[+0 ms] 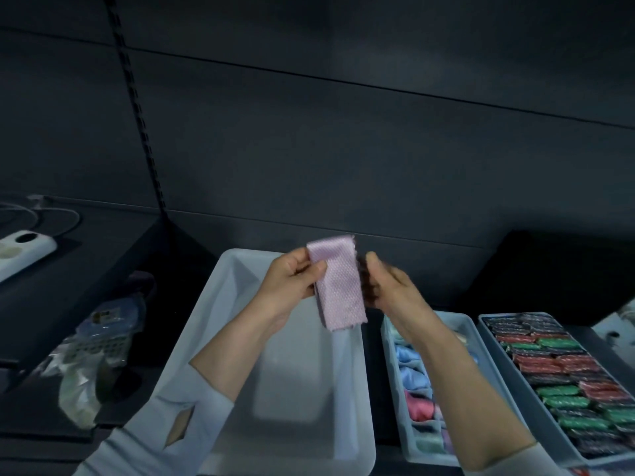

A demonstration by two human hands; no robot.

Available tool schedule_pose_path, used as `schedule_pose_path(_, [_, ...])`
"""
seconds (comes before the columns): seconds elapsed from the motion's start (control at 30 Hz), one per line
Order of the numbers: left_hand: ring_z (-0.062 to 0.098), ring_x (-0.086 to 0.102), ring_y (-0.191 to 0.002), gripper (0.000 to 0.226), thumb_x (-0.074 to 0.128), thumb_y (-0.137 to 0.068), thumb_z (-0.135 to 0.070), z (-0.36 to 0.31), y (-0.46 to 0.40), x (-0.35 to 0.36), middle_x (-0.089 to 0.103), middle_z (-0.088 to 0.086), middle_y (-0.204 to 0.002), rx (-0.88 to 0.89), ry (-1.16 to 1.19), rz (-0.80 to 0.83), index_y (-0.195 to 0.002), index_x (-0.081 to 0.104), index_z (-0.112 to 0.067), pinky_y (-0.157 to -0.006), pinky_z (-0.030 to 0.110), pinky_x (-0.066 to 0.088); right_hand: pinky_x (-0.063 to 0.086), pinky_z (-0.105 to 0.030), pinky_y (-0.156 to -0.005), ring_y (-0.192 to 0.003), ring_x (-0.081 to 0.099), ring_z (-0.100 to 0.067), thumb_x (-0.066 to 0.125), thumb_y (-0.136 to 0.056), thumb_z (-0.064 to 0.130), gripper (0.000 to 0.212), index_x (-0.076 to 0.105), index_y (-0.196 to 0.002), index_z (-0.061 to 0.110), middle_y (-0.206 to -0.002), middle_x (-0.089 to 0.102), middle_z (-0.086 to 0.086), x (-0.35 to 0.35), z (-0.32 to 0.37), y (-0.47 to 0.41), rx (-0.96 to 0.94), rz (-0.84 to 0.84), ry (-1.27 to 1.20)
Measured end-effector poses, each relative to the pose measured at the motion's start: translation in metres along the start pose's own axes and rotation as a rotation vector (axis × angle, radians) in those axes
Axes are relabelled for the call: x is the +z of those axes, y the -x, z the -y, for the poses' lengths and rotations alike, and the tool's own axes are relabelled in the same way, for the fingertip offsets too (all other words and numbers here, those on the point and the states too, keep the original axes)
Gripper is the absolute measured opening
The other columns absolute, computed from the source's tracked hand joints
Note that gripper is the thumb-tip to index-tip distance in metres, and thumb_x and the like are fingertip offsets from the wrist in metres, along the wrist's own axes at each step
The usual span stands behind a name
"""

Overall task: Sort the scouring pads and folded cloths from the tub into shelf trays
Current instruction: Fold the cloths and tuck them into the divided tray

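While both my hands, left (292,280) and right (385,283), pinch the pink cloth (338,283) over the tub (220,324), a loose grip could let its fold spring open.

- The pale pink folded cloth (338,283) has a rough, waffle-like weave and a matt look.
- The big pale grey plastic tub (354,372) is smooth, with a dull satin finish.
- The narrow grey plastic tray of folded cloths (393,389) holds soft, faintly shiny blue and pink fabric.
- The wide grey tray of scouring pads (512,376) is packed with glittery red, green and dark pads in glossy wrap.
- The dark shelf back panel (343,149) looks matt.
- The crumpled clear plastic bags (77,383) shine.
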State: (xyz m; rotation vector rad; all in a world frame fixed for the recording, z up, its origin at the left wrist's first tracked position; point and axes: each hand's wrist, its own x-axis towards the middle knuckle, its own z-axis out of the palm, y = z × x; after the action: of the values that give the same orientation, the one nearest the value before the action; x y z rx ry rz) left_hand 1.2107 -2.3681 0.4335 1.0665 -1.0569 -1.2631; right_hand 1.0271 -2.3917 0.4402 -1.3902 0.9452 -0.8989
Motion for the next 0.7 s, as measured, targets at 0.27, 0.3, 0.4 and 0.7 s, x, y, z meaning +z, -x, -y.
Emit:
schedule_pose_path(0.27, [0.019,0.073,-0.090,0.028,0.066,-0.090,-0.008,0.012,0.009,-0.003,0.074,0.008,-0.107,-0.191,-0.083,0.107,-0.118,0.064,-0.008,-0.070,0.025,0.058,0.052,-0.022,-0.061,-0.063,0.064,-0.011,0.072,-0.085,0.003,0.008,0.067,-0.091,0.003,-0.072,0.070,-0.006,0.011,-0.011,-0.003,-0.112,-0.166,0.003])
schedule_pose_path(0.3, [0.018,0.072,-0.087,0.028,0.065,-0.090,-0.004,0.014,0.009,-0.004,0.074,0.009,-0.106,-0.201,-0.069,0.068,-0.118,0.064,-0.005,-0.068,0.025,0.058,0.050,-0.024,-0.061,-0.061,0.061,-0.012,0.069,-0.087,0.003,0.008,0.064,-0.094,0.005,-0.069,0.067,-0.006,0.011,-0.011,-0.002,-0.120,-0.165,0.034])
schedule_pose_path(0.4, [0.018,0.071,-0.083,0.027,0.062,-0.091,0.000,0.013,0.004,-0.007,0.073,0.010,-0.105,-0.225,-0.031,-0.016,-0.118,0.064,-0.003,-0.067,0.025,0.059,0.050,-0.027,-0.074,-0.079,0.063,-0.017,0.052,-0.093,-0.010,0.031,0.060,-0.112,0.013,-0.090,0.069,-0.007,0.004,-0.011,0.005,-0.178,0.025,0.097])
schedule_pose_path(0.7, [0.009,0.070,-0.074,0.034,0.051,-0.094,0.008,0.006,0.006,-0.008,0.074,0.002,-0.093,-0.241,0.007,0.079,-0.113,0.065,-0.016,-0.059,0.019,0.054,0.054,-0.024,-0.081,-0.078,0.066,-0.006,0.072,-0.081,-0.003,0.017,0.074,-0.090,0.011,-0.086,0.072,0.007,0.006,-0.005,0.008,-0.193,0.021,0.135])
